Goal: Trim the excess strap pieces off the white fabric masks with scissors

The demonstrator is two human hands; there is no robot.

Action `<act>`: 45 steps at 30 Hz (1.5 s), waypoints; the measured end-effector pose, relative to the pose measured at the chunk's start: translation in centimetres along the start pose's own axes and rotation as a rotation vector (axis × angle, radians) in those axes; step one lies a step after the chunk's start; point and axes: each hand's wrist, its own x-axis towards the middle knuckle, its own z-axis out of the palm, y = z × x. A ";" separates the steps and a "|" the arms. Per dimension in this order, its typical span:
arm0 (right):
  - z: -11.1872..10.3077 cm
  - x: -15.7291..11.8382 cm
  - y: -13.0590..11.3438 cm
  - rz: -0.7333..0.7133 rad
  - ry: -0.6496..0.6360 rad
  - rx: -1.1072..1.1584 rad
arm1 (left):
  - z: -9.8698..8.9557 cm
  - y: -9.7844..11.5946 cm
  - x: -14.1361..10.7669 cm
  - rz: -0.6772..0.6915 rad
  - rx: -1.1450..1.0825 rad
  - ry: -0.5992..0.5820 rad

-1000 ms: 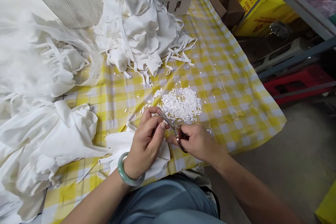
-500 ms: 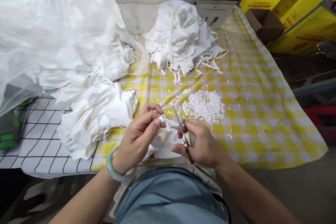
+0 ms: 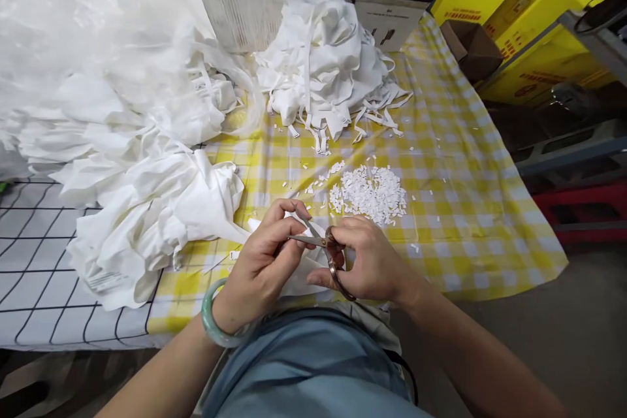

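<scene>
My right hand (image 3: 365, 258) grips a pair of scissors (image 3: 321, 241), whose blades are spread and point toward my left hand. White fabric (image 3: 301, 272) lies beneath the scissors, between both hands. My left hand (image 3: 267, 251), with a green bangle at its wrist, has its fingers pinched on the fabric's edge close to the blade tips; the fingers mostly hide what is between them. A heap of small white clippings (image 3: 375, 194) lies just beyond my right hand.
One white fabric pile (image 3: 161, 209) is at the left, partly under clear plastic (image 3: 98, 6). Another pile with straps (image 3: 328, 65) rests against a Blue Girl carton (image 3: 240, 13). Yellow boxes (image 3: 533, 32) stand at the right, past the checked tablecloth's edge (image 3: 519, 209).
The view has shifted slightly to the right. The scissor blades now reach my left fingertips, and the fabric edge that showed there before is mostly hidden.
</scene>
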 end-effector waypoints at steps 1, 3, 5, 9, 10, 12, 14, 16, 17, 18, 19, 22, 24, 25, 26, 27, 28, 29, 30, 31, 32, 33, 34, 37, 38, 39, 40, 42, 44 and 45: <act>0.0 0.0 0.1 0.000 -0.001 -0.002 | 0.1 -0.1 0.0 -0.003 0.004 -0.002; -0.1 0.0 0.2 0.002 0.000 -0.012 | 0.2 -0.2 0.0 -0.011 0.011 -0.011; -0.2 0.0 0.2 0.008 0.006 -0.014 | 0.2 -0.4 0.0 -0.013 0.013 -0.023; -0.2 -0.1 0.5 0.029 0.018 -0.001 | 0.4 -0.7 0.1 -0.003 0.010 -0.037; -0.2 -0.2 0.6 0.035 0.018 -0.001 | 0.4 -0.8 0.2 0.000 0.010 -0.041; -0.2 -0.3 0.8 0.043 0.021 -0.006 | 0.5 -0.8 0.3 0.005 0.016 -0.050; -0.2 -0.4 1.1 0.048 0.029 -0.010 | 0.7 -0.8 0.5 0.009 0.030 -0.055; -0.2 -0.5 1.4 0.051 0.041 -0.009 | 0.8 -0.8 0.8 0.005 0.051 -0.055; -0.2 -0.5 1.5 0.052 0.046 -0.007 | 0.9 -0.7 0.9 -0.004 0.059 -0.054; -0.2 -0.6 1.7 0.055 0.050 -0.005 | 0.9 -0.7 1.0 -0.012 0.066 -0.056; -0.3 -0.7 1.8 0.058 0.056 -0.004 | 1.0 -0.7 1.2 -0.019 0.071 -0.059; -0.3 -0.9 2.0 0.073 0.067 -0.007 | 1.1 -0.7 1.4 -0.022 0.072 -0.063; -0.3 -1.0 2.1 0.089 0.065 -0.006 | 1.3 -0.8 1.5 -0.023 0.073 -0.066; -0.3 -1.0 2.1 0.099 0.064 -0.001 | 1.4 -0.9 1.5 -0.027 0.076 -0.068; -0.3 -1.0 2.2 0.110 0.066 0.007 | 1.5 -1.1 1.5 -0.032 0.079 -0.070; -0.3 -1.0 2.3 0.122 0.064 0.025 | 1.7 -1.3 1.6 -0.037 0.081 -0.072; -0.5 -1.1 2.6 0.146 0.068 0.057 | 1.7 -1.4 1.7 -0.044 0.083 -0.075; -0.7 -1.1 3.0 0.188 0.086 0.099 | 1.6 -1.5 1.8 -0.053 0.081 -0.074; -1.1 -1.1 3.5 0.247 0.117 0.141 | 1.3 -1.4 1.9 -0.066 0.075 -0.072; -1.6 -1.2 4.0 0.318 0.162 0.166 | 0.8 -1.2 2.1 -0.078 0.069 -0.058; -2.1 -1.3 4.5 0.385 0.221 0.166 | 0.0 -0.8 2.2 -0.086 0.061 -0.025; -2.5 -1.4 4.9 0.425 0.280 0.148 | -1.0 -0.2 2.4 -0.089 0.051 0.032; -2.7 -1.5 5.0 0.419 0.324 0.125 | -2.1 0.5 2.4 -0.078 0.036 0.113; -1.2 -1.7 4.1 0.176 0.274 0.135 | -5.5 3.2 2.3 -0.023 0.008 0.365; -0.1 -1.7 3.4 0.077 0.212 0.151 | -6.4 3.9 2.0 -0.004 0.000 0.414; 1.3 -1.8 2.6 0.000 0.139 0.154 | -7.2 4.4 1.6 0.016 -0.014 0.449; 2.6 -1.9 1.8 -0.047 0.070 0.142 | -7.8 4.7 1.1 0.030 -0.031 0.480; 4.6 -1.9 0.6 -0.043 -0.037 0.152 | -8.6 4.8 -0.1 0.023 -0.069 0.536; 4.9 -1.6 -0.4 0.054 -0.045 0.268 | -9.0 4.7 -1.4 -0.038 -0.085 0.570; 4.3 -1.3 -0.9 0.104 -0.002 0.356 | -9.2 4.8 -1.9 -0.066 -0.076 0.584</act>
